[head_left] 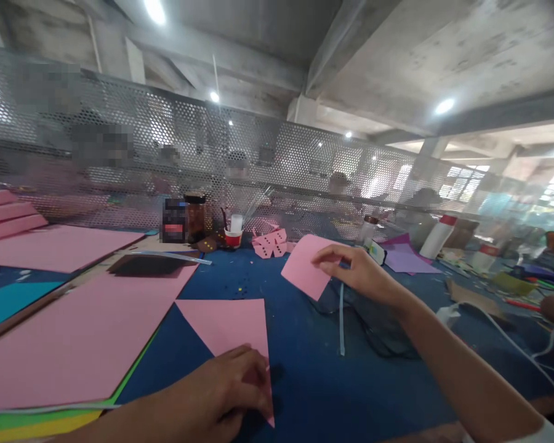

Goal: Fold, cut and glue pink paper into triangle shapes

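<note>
Far left, large pink sheet (pixel 87 338) lay flat, its slanted right edge near the pink triangle (pixel 235 323). Left hand (pixel 233 387) rested over the triangle's lower part, fingers curled; couldn't tell if it gripped. Triangle's long top edge and upper right edge showed. Open blue tabletop (pixel 305 381) ran between the triangle and the clear strip (pixel 341 320). Smaller pink piece (pixel 305 264) sat pinched at its right side by right hand (pixel 364 267), other edges free. Dark cable (pixel 373 341) crossed below the right forearm; white cable (pixel 503 326) lay farther right.
</note>
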The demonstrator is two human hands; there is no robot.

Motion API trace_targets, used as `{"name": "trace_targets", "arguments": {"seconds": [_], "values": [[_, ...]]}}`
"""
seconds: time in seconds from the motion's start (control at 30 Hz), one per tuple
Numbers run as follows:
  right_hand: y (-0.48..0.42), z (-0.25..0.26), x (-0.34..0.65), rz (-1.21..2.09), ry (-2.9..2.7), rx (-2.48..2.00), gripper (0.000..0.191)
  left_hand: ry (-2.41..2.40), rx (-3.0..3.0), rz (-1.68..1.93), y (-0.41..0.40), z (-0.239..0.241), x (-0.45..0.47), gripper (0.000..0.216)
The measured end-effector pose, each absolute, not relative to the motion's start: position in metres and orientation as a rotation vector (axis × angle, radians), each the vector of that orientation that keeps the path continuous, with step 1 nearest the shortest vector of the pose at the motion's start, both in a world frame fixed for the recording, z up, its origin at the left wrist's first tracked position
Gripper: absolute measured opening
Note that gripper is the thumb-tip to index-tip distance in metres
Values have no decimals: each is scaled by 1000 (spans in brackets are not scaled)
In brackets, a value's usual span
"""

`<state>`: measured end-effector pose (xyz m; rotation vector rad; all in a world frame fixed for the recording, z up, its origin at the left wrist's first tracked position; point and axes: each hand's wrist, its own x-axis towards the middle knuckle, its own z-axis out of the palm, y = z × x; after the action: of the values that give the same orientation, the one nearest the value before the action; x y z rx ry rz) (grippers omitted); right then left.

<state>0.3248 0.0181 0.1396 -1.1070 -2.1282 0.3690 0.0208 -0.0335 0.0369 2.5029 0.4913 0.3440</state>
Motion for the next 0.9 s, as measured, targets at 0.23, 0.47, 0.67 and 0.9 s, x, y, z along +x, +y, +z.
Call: {"name": "trace_targets", "arguments": {"seconds": [0.23,0.47,0.67,0.9], "values": [[70,159,317,214,-2112,-1026,20,515,2505,360,-33,37,21,76],[151,156,325,123,-2080,-1057,26,515,2532,352,-35,42,20,69],[224,120,346,256,-1956,-1254,26,438,2597,595,-14,-4,25,28],[258,61,352,570,-1892,-1612,32,596,2558,593,2,-47,33,10]]}}
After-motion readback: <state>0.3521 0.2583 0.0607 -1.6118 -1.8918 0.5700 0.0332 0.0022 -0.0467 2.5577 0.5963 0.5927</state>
